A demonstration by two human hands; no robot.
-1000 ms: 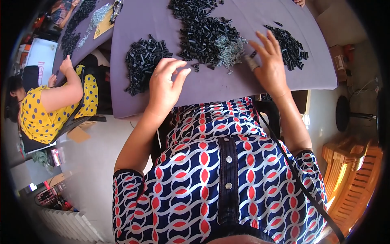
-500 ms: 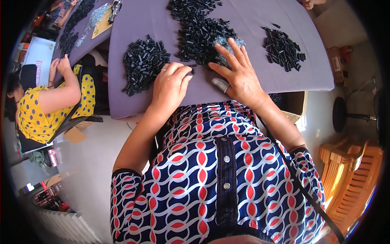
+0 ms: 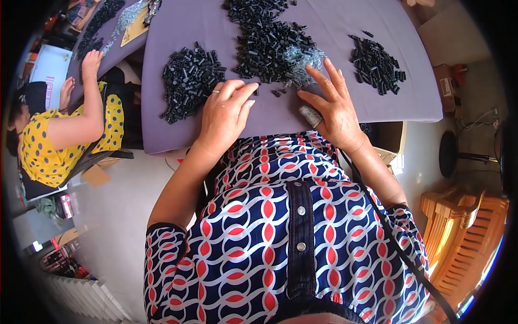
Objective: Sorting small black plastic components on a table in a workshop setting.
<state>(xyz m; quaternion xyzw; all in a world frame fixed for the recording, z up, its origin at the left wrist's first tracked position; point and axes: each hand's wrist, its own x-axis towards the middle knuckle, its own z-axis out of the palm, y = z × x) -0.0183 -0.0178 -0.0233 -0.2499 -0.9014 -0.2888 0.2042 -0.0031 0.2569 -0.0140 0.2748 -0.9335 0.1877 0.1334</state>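
My left hand (image 3: 225, 110) is at the near side of the table, its fingers bent and pinched together. At its fingertips shows a small black cylindrical piece (image 3: 256, 91), partly hidden by the fingers. Just right of it, my right hand (image 3: 335, 110) has its fingers spread and holds nothing visible; its thumb wears a grey wrap. Beyond the right fingertips lies a heap of small silvery clear pieces (image 3: 303, 62), against a big pile of black cylindrical pieces (image 3: 270, 46). Beside my left hand is another black pile (image 3: 189, 81).
A further black pile (image 3: 377, 63) lies on the right of the purple-grey covered table (image 3: 334, 21). At left, a person in yellow dotted clothing (image 3: 46, 140) works at another table. A wooden chair (image 3: 467, 237) stands at the lower right, near a black round-ended stand (image 3: 449, 154).
My right hand has drawn back from the silvery heap, towards me and to the right, uncovering it. My left hand has barely moved. The person at left has raised one hand.
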